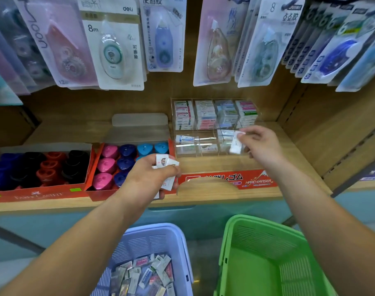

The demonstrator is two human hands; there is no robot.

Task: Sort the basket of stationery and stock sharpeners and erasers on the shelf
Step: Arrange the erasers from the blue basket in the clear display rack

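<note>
My left hand (149,176) grips a small bunch of wrapped erasers (166,167) in front of the pink and blue sharpener box (126,165). My right hand (262,144) pinches one white wrapped eraser (235,144) over the front right cell of the clear acrylic eraser organizer (214,124) on the wooden shelf (203,195). The organizer's back cells are stacked with erasers; its front cells hold few. Below, a lilac basket (161,238) holds several wrapped erasers (146,274). A green basket (267,253) stands next to it, empty as far as it shows.
A red Faber-Castell box (39,169) of dark, red and blue sharpeners fills the shelf's left. A red hard-eraser label strip (246,180) lines the shelf front. Carded correction tapes (116,45) hang overhead. A wooden side panel (331,129) bounds the right.
</note>
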